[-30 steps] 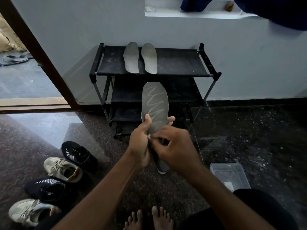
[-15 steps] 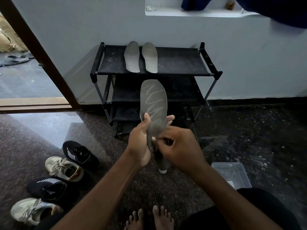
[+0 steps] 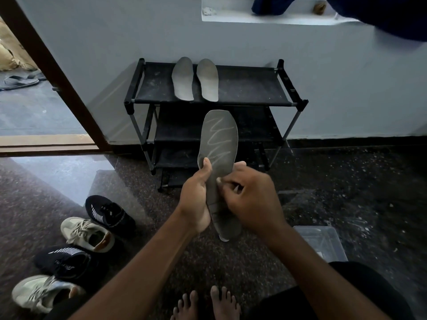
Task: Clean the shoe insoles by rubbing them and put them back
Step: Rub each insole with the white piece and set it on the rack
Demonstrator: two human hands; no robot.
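Observation:
A grey insole [image 3: 219,144] with a pale zigzag mark stands nearly upright in front of me, toe end up. My left hand [image 3: 196,199] grips its left edge at mid-length, thumb on the front face. My right hand [image 3: 251,199] has its fingers curled against the insole's lower half, thumb tip touching the surface. Two more grey insoles [image 3: 183,79] [image 3: 208,80] lie side by side on the top shelf of a black shoe rack [image 3: 254,88].
Two black sneakers [image 3: 108,213] [image 3: 67,262] and two beige sneakers [image 3: 87,234] [image 3: 44,292] stand on the dark speckled floor at the left. A clear plastic box [image 3: 321,243] sits on the floor at my right. A doorway [image 3: 34,107] opens at the left. My bare feet [image 3: 208,303] are below.
The insole and both hands have shifted slightly; my right hand has slid a little along the insole's lower half. The insoles on the rack have not moved.

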